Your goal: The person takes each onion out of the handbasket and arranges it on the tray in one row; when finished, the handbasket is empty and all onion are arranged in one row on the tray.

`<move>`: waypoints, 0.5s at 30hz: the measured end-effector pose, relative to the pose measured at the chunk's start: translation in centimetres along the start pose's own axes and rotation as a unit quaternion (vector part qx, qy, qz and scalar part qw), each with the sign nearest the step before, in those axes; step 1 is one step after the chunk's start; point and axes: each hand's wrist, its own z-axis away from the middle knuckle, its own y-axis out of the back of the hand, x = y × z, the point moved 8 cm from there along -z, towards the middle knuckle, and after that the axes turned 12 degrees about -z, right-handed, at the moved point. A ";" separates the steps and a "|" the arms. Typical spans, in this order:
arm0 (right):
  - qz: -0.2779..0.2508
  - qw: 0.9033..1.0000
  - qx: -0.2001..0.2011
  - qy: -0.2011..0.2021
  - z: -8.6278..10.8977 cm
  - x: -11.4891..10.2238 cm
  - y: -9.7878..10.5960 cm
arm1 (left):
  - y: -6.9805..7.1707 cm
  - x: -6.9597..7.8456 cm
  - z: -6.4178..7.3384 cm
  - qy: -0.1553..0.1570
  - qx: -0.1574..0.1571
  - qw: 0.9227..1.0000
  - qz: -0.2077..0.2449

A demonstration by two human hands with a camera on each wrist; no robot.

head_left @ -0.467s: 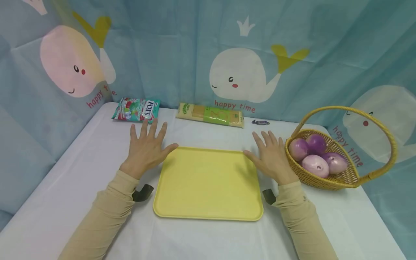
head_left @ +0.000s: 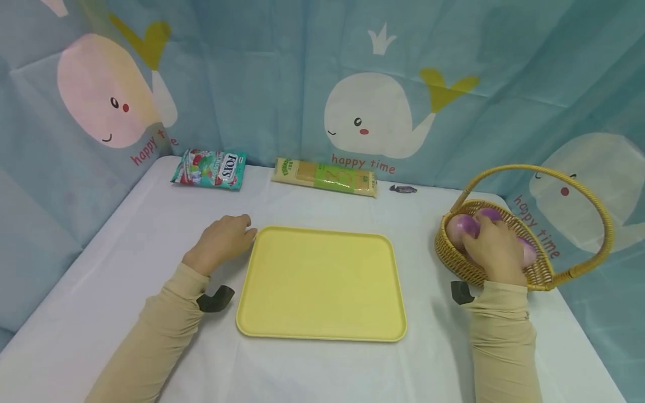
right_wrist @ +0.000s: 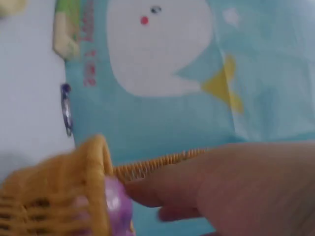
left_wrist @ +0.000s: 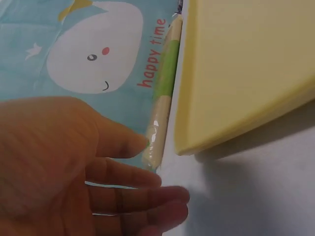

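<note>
Clock read from the tray's centre, head view. Right hand point(head_left: 496, 252) is at 2:30, down in the wicker basket point(head_left: 455, 263) on top of the purple onions point(head_left: 461, 228); fingers bent downward, thumb at the left-hand onion, fingertips hidden, so can't tell if it has a hold on one. Right wrist view is blurred, shows the thumb tip right at an onion. Left hand point(head_left: 221, 240) at 10, just beside the tray's corner: fingers loosely bent, gap between thumb and fingers, nothing held. Readable text: "FOX'S" on the teal sweets bag point(head_left: 209, 169) at 10:30; "happy time" in red under the whales on the blue curtain point(head_left: 252, 101). Noodle packet point(head_left: 325, 177) at 12, tan with green band, print too small to read. Count: 1 yellow tray point(head_left: 321, 284), 1 basket with hoop handle, 3 onions I can make out (hand covers part of the pile), 1 sweets bag, 1 noodle packet, 1 wrapped sweet point(head_left: 403, 189) at 1:30, 3 printed whales.
</note>
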 end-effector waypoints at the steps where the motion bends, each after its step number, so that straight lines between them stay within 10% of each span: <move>1: 0.006 1.000 -0.021 -0.017 0.0 0.8 -0.1 | -0.2 -0.1 -0.1 0.000 -0.008 1.000 0.016; 15: -0.005 0.997 -0.079 0.007 0.2 3.2 -0.4 | -2.3 -0.4 -1.0 -0.041 -0.083 0.985 0.143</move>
